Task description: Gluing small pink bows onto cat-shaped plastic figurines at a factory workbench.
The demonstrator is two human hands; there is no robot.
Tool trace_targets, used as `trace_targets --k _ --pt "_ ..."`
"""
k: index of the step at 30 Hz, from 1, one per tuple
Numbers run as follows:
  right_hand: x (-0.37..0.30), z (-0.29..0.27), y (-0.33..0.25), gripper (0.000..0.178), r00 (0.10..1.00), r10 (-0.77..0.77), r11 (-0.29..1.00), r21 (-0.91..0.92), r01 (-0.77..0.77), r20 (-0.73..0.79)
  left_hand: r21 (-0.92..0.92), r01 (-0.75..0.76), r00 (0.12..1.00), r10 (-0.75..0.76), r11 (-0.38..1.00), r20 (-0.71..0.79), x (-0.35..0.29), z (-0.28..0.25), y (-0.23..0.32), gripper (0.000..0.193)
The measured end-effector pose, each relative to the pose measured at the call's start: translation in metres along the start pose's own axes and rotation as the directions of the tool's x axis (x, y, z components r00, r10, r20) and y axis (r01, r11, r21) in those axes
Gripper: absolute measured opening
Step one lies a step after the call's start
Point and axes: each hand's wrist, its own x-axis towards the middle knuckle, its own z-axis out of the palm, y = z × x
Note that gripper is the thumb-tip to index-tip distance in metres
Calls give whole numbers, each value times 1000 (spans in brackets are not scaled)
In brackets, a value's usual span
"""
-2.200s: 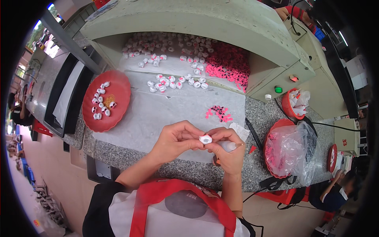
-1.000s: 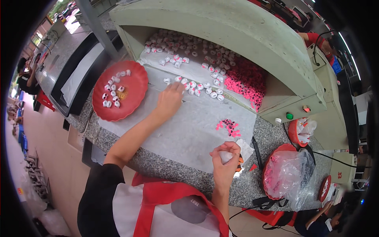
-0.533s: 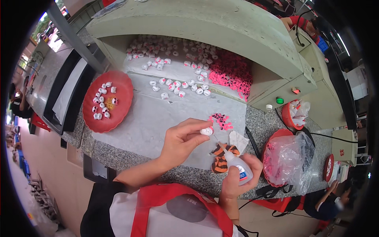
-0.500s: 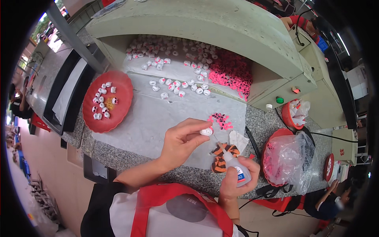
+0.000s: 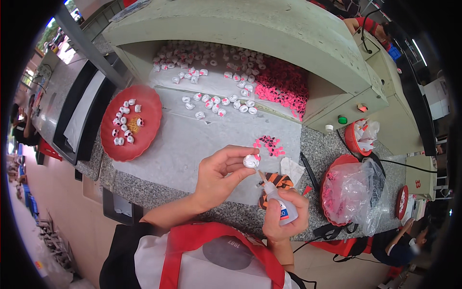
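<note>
L hand (image 5: 219, 178) pinches a small white bead-like piece (image 5: 250, 161) w/ a pink dot between thumb and fingertips, held up over the near edge of the grey work mat (image 5: 192, 144). R hand (image 5: 285, 216) is wrapped around a small clear glue bottle (image 5: 276, 201), fingers closed on its body, thin nozzle angled up-left w/ the tip right at the piece; can't tell if it's touching.

Handling, as I judge it: the piece looks tiny, light and hard, prob. plastic, so easy to flick or drop. Best gripped by its sides w/ two or three fingertips, leaving the glue face bare; fingers close to the nozzle risk getting stuck. The bottle looks like soft, squeezable plastic; hold it mid-body and press lightly, since too much squeeze would flood such a small part.

Around: a small heap of pink bits (image 5: 269, 143) lies on the mat just beyond the hands, w/ a striped orange-black item (image 5: 274, 182) under them on the granite counter (image 5: 332, 159). Far side: loose white pieces (image 5: 216, 103) and a big pink pile (image 5: 284, 86) under the green shelf (image 5: 269, 33). Red tray (image 5: 144, 139) of white pieces at left. At right, a red bowl w/ a clear plastic bag (image 5: 356, 192).
</note>
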Motion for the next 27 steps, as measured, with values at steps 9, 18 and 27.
trace_targets --k 9,18,27 --pt "8 1 -1 19 988 -143 987 -61 146 52 14 -8 1000 8 1000 0 1 0 0 32" --pt "6 -4 -1 16 998 -65 998 -15 66 23 18 3 1000 -3 1000 -3 1 3 2 32" --pt "0 -6 1 19 999 -49 999 17 48 15 -175 210 978 -205 962 46 5 -4 4 32"
